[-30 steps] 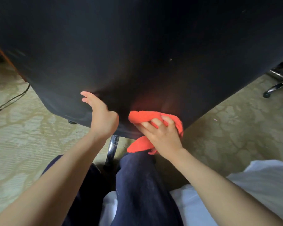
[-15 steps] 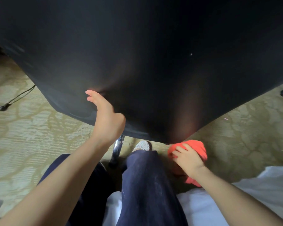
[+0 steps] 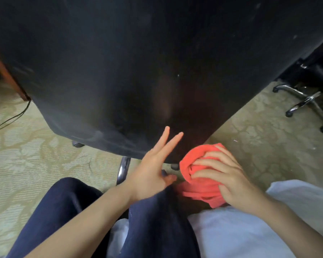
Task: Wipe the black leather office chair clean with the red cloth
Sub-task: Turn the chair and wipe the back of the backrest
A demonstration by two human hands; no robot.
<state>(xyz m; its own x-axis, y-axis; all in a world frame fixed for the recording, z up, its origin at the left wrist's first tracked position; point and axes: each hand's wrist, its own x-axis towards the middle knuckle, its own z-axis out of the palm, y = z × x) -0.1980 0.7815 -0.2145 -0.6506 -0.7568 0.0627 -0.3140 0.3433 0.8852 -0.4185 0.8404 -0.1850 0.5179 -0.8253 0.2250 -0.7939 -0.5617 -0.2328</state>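
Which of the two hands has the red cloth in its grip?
The right hand, its fingers curled round the bunched red cloth. The left hand holds nothing; its fingers are stretched out straight toward the black chair.

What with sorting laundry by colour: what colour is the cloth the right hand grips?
The cloth is plain coral red, best seen in the head view.

— What place is this?
— An office, I'd say: I face a black leather office chair (image 3: 157, 62), a second chair's chrome wheeled base (image 3: 309, 101) stands on patterned carpet (image 3: 26, 161), a cable (image 3: 13, 117) trails by wooden furniture (image 3: 4, 73).
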